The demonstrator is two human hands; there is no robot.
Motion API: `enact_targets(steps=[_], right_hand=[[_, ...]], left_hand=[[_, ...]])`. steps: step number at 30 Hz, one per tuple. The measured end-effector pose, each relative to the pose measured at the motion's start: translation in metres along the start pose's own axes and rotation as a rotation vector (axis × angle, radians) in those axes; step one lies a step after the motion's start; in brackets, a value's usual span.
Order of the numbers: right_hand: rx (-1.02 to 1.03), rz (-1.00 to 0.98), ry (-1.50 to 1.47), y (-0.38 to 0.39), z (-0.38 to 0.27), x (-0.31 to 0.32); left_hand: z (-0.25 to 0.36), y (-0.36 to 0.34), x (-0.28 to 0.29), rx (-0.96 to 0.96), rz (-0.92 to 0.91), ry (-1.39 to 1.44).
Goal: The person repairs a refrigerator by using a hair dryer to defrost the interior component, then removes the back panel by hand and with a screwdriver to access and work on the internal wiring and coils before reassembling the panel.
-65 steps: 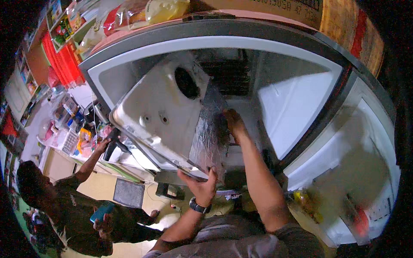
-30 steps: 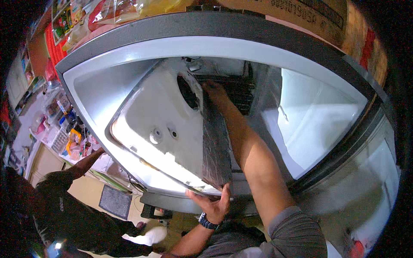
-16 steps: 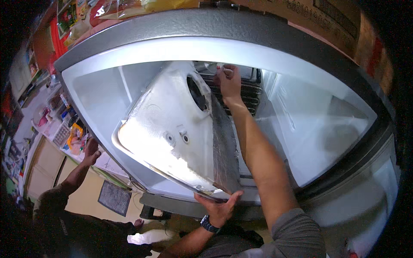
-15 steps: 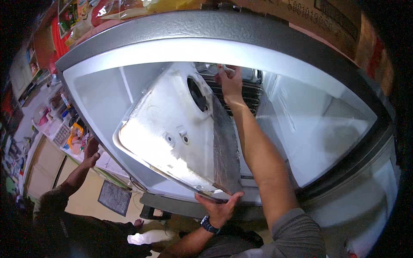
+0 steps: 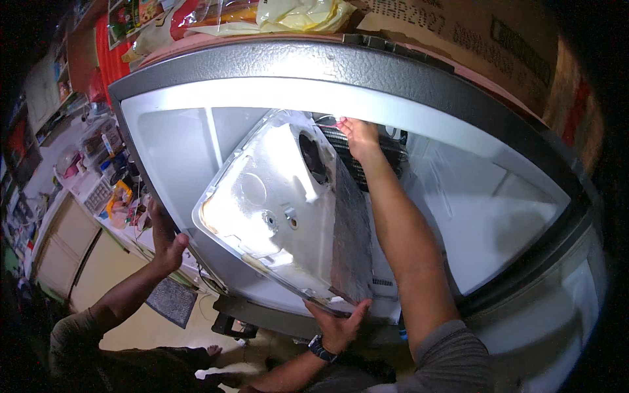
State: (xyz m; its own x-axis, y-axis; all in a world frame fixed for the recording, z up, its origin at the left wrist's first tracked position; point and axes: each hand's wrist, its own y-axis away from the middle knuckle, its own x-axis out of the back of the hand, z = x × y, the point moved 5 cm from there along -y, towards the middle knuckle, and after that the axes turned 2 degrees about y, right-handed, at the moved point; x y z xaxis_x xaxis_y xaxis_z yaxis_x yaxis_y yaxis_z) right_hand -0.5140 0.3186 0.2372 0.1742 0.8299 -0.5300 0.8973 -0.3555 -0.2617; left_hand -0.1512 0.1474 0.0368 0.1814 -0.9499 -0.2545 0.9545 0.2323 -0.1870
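A white evaporator cover panel [image 5: 262, 196] stands tilted inside the compartment of a grey-rimmed refrigerator [image 5: 242, 65]. It has a round dark fan opening [image 5: 314, 159] and a foil-like side [image 5: 352, 223]. My left hand [image 5: 335, 324], with a dark watch on the wrist, grips the panel's lower corner, thumb on one side and fingers partly hidden beneath. My right hand [image 5: 359, 137] reaches to the back, its fingertips pinched on thin wires [image 5: 327, 123] beside the panel's far end. Dark evaporator fins [image 5: 386, 157] lie behind that hand. Whether a connector sits between the fingertips cannot be made out.
At left, another person's hand [image 5: 169, 252] is at the refrigerator's edge. A cluttered counter [image 5: 98, 190] stands beyond. Plastic packages [image 5: 288, 14] and a cardboard box [image 5: 458, 39] lie past the far rim. A dark mat [image 5: 171, 301] is on the floor.
The view has shifted, so the refrigerator sits lower and further right. The other person's hand has come up to its edge. My left hand keeps the panel; my right hand stays at the back.
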Motion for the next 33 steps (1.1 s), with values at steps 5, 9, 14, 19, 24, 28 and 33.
enact_targets(steps=[5, 9, 14, 19, 24, 28, 33], right_hand=[[-0.038, -0.082, -0.019, -0.005, 0.005, -0.016], [-0.118, -0.078, 0.055, -0.021, 0.017, -0.008], [-0.147, -0.249, 0.211, -0.006, 0.020, -0.023], [-0.124, -0.315, 0.183, -0.012, 0.022, 0.004], [-0.150, -0.275, 0.236, -0.008, 0.023, 0.000], [-0.040, -0.237, 0.347, -0.017, 0.004, 0.015], [0.134, -0.166, 0.591, -0.010, -0.002, -0.002]], left_hand=[[-0.012, 0.008, 0.002, -0.041, -0.004, -0.071], [-0.008, 0.008, 0.000, -0.071, -0.049, -0.060], [-0.005, 0.004, 0.006, -0.099, -0.058, -0.071], [-0.005, 0.005, 0.005, -0.112, -0.100, -0.056], [-0.006, 0.005, 0.009, -0.140, -0.124, -0.051], [-0.005, 0.009, 0.005, -0.159, -0.172, -0.027], [-0.003, 0.010, 0.007, -0.198, -0.183, -0.016]])
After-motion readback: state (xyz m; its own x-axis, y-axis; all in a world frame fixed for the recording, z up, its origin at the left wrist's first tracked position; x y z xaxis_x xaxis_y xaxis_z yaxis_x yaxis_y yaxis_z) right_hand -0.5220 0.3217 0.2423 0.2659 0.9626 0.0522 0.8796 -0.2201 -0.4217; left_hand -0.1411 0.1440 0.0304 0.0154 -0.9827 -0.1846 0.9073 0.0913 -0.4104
